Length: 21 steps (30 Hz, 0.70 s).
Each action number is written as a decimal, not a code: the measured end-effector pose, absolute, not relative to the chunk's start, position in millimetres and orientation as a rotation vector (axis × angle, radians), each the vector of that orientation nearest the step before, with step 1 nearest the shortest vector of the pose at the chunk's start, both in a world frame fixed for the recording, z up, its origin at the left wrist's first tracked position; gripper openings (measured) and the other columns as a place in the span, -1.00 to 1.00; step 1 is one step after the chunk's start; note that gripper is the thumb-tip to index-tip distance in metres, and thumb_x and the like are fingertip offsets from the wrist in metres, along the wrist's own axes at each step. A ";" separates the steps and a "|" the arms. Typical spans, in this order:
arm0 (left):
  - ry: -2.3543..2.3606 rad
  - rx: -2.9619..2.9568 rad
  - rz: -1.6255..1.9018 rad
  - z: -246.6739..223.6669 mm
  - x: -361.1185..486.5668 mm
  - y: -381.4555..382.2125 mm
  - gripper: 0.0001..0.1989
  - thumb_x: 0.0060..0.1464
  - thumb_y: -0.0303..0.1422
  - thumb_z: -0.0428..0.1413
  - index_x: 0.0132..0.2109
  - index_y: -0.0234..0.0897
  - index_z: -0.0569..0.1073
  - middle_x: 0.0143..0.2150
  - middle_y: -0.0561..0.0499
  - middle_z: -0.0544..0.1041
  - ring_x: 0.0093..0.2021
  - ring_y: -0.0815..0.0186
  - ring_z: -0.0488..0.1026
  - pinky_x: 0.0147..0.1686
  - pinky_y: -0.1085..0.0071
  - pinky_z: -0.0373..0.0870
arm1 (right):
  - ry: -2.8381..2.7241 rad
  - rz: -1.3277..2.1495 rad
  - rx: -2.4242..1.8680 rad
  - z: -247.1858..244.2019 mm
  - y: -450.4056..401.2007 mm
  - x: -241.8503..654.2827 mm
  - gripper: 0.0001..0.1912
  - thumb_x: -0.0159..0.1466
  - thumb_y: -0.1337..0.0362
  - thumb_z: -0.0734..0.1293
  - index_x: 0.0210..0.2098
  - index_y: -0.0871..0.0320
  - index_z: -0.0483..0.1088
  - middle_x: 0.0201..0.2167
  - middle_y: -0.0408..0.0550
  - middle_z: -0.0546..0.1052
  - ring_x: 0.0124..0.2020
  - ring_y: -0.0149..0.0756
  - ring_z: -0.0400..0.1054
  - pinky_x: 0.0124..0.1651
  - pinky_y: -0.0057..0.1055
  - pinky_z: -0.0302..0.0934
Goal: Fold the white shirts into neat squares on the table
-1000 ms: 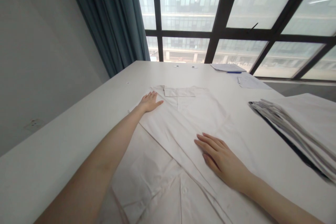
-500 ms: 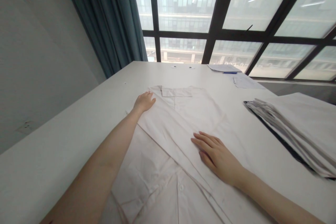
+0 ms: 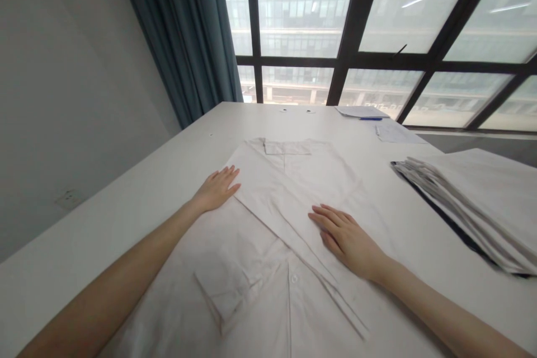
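Observation:
A white shirt lies spread on the white table, its collar band at the far end. One part of it is folded diagonally across the front, and a small button shows near the lower middle. My left hand rests flat on the shirt's left edge below the shoulder, fingers spread. Flat on the folded cloth at the right lies my right hand, its fingers stretched out and nothing held in them. The shirt's near end runs out of view at the bottom.
At the right of the white table lies a stack of folded white cloth with a dark layer underneath. Papers and a blue pen lie at the far right. Beyond the table are a window and a blue curtain.
My left hand has slid from near the collar toward me and left along the shirt's edge. My right hand stays nearly in place on the cloth. The view has shifted slightly.

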<state>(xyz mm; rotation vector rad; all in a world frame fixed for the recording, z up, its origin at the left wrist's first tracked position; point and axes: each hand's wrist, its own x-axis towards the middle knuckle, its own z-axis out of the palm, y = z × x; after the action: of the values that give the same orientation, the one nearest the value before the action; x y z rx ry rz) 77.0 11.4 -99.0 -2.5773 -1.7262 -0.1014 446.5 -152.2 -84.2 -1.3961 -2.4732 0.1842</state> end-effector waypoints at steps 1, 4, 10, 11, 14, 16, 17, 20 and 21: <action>-1.783 -2.537 -0.085 -98.8 71.7 9.9 -0.36 0.29 -0.11 -0.26 0.39 -0.35 0.04 0.43 -0.12 -0.01 0.42 0.17 -0.09 0.33 0.13 -0.11 | -2.472 0.191 -1.386 -84.8 -152.1 447.3 -0.53 0.37 0.29 0.11 0.26 0.07 0.22 0.29 0.00 0.27 0.33 -0.18 0.05 0.30 -0.08 0.04; -1.903 -2.449 -0.073 -96.8 65.1 8.2 -0.36 0.30 -0.10 -0.27 0.39 -0.37 0.03 0.43 -0.14 -0.04 0.43 0.15 -0.13 0.33 0.10 -0.11 | -2.472 0.219 -1.370 -85.8 -152.3 448.8 -0.53 0.39 0.25 0.11 0.27 0.07 0.20 0.30 0.00 0.26 0.34 -0.19 0.04 0.31 -0.08 0.02; -1.977 -2.314 -0.205 -95.8 68.0 4.5 -0.40 0.28 -0.16 -0.19 0.32 -0.46 0.17 0.38 -0.30 0.09 0.38 0.03 0.03 0.29 0.01 -0.06 | -2.415 0.201 -1.420 -85.8 -149.7 451.4 -0.54 0.37 0.24 0.12 0.23 0.13 0.24 0.28 0.08 0.28 0.29 -0.17 0.12 0.27 -0.11 0.09; -1.993 -2.301 -0.252 -96.3 67.4 4.5 -0.41 0.28 -0.18 -0.17 0.31 -0.46 0.19 0.37 -0.31 0.13 0.37 0.03 0.06 0.29 0.00 -0.06 | -2.394 0.175 -1.441 -86.9 -147.1 454.5 -0.54 0.37 0.24 0.12 0.23 0.13 0.24 0.27 0.09 0.28 0.29 -0.16 0.13 0.26 -0.10 0.09; -2.008 -2.290 -0.364 -97.6 63.8 6.5 -0.47 0.26 -0.21 -0.14 0.27 -0.38 0.25 0.31 -0.24 0.27 0.32 0.08 0.16 0.28 0.01 -0.03 | -2.313 0.064 -1.572 -93.1 -135.8 471.6 -0.55 0.37 0.21 0.09 0.21 0.16 0.26 0.25 0.13 0.30 0.28 -0.12 0.14 0.24 -0.03 0.10; -2.014 -2.286 -0.390 -98.2 61.7 8.5 -0.50 0.26 -0.22 -0.13 0.26 -0.32 0.27 0.28 -0.19 0.32 0.28 0.11 0.22 0.27 0.04 0.00 | -2.255 -0.005 -1.715 -97.7 -128.0 486.4 -0.53 0.38 0.16 0.06 0.20 0.18 0.26 0.25 0.15 0.30 0.29 -0.07 0.13 0.23 0.01 0.10; -2.019 -2.286 -0.401 -98.4 61.0 9.3 -0.51 0.26 -0.23 -0.13 0.26 -0.30 0.27 0.27 -0.18 0.33 0.27 0.11 0.24 0.27 0.06 0.02 | -2.237 -0.029 -1.788 -99.4 -125.0 493.5 -0.51 0.39 0.13 0.05 0.21 0.18 0.25 0.27 0.14 0.29 0.30 -0.04 0.11 0.23 0.05 0.09; -2.020 -2.305 -0.419 -99.1 60.6 10.5 -0.52 0.27 -0.25 -0.14 0.26 -0.27 0.28 0.29 -0.16 0.31 0.29 0.13 0.21 0.27 0.09 0.02 | -2.265 -0.043 -1.949 -99.6 -121.0 509.6 -0.45 0.39 0.04 0.01 0.28 0.08 0.17 0.33 0.03 0.20 0.33 0.00 0.05 0.23 0.12 0.06; -2.017 -2.318 -0.419 -99.4 60.7 10.5 -0.53 0.27 -0.26 -0.15 0.26 -0.26 0.28 0.30 -0.15 0.30 0.31 0.14 0.18 0.28 0.09 0.00 | -2.295 -0.032 -1.979 -98.0 -121.0 512.9 -0.44 0.39 0.02 0.00 0.30 0.04 0.14 0.35 -0.01 0.17 0.33 -0.01 0.04 0.22 0.11 0.07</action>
<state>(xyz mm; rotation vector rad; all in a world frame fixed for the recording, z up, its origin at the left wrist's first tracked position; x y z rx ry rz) 60.7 10.5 -99.4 -2.3178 -2.0168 -0.4194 512.9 -121.0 -98.0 -1.9791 -2.2953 -0.0319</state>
